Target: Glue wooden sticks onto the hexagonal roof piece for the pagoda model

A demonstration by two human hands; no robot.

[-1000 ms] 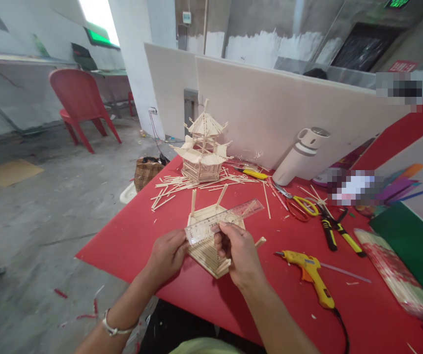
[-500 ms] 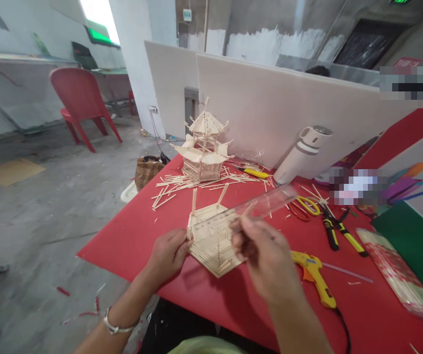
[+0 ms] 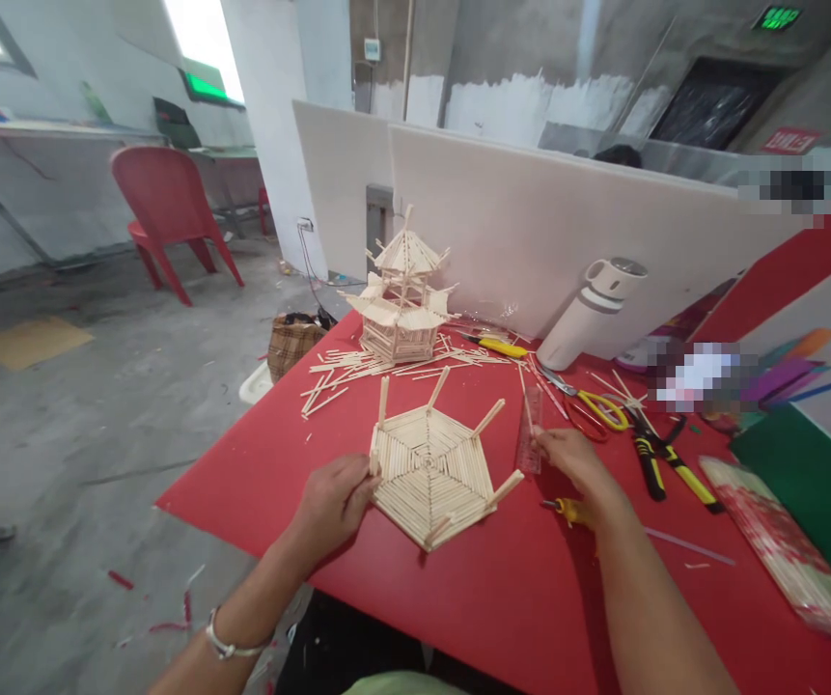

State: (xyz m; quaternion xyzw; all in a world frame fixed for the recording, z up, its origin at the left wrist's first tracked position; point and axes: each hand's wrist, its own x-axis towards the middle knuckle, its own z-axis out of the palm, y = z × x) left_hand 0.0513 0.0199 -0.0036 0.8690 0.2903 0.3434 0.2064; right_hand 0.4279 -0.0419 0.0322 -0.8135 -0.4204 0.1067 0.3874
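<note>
A flat hexagon of wooden sticks (image 3: 433, 471) with several upright posts lies on the red table (image 3: 516, 598). My left hand (image 3: 334, 500) pinches its near-left corner post. My right hand (image 3: 580, 461) rests to the right of the hexagon, fingertips on the end of a clear plastic ruler (image 3: 529, 430) that lies flat on the table. Under my right forearm shows the tip of a yellow glue gun (image 3: 566, 509).
A finished stick pagoda (image 3: 401, 299) stands at the back amid loose sticks (image 3: 343, 371). Right of it are a yellow knife (image 3: 496, 344), white bottle (image 3: 590, 311), scissors (image 3: 589, 402), pliers (image 3: 657, 454) and a bag of sticks (image 3: 784, 548). White panels (image 3: 531, 222) wall the table's rear; a red chair (image 3: 169, 212) stands far left.
My right hand has lifted the ruler off the hexagon, carried it to the right and set it flat on the table. My left hand keeps its hold on the corner post.
</note>
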